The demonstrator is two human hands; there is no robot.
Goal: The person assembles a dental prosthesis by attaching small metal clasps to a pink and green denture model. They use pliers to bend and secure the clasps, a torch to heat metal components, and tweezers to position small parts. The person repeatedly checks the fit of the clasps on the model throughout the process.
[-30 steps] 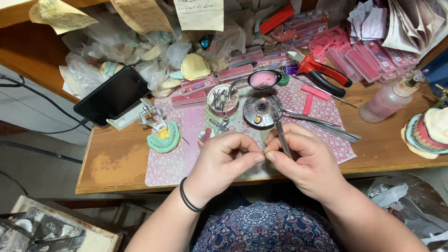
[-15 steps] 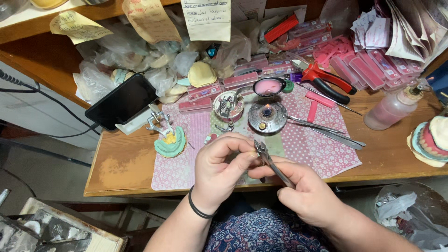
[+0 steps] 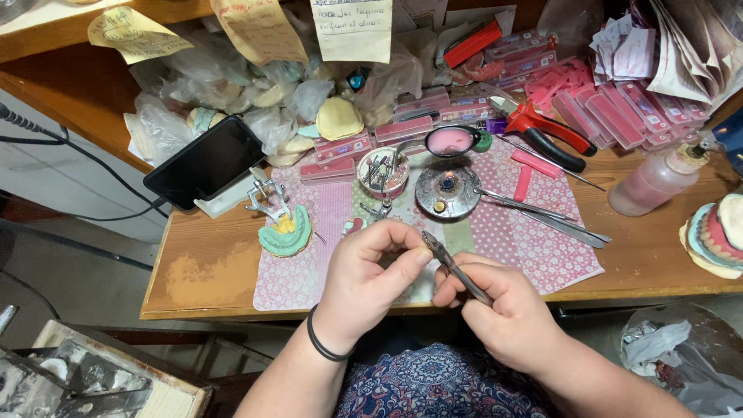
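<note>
Now the view has swung a touch and both hands have drawn back from the tabletop (image 3: 232,271) toward the body, off the dotted pink cloth's (image 3: 534,259) middle and over its near edge. The right hand (image 3: 507,310) has tilted its slim metal tool (image 3: 457,267) up, so the tip now points at the left fingers instead of lying level; it is closed firmly round the handle. The left hand (image 3: 371,282) is curled, thumb and forefinger pinched together on something too small to make out, just beside the tool's tip. The small lit burner (image 3: 447,190) sits just beyond.
</note>
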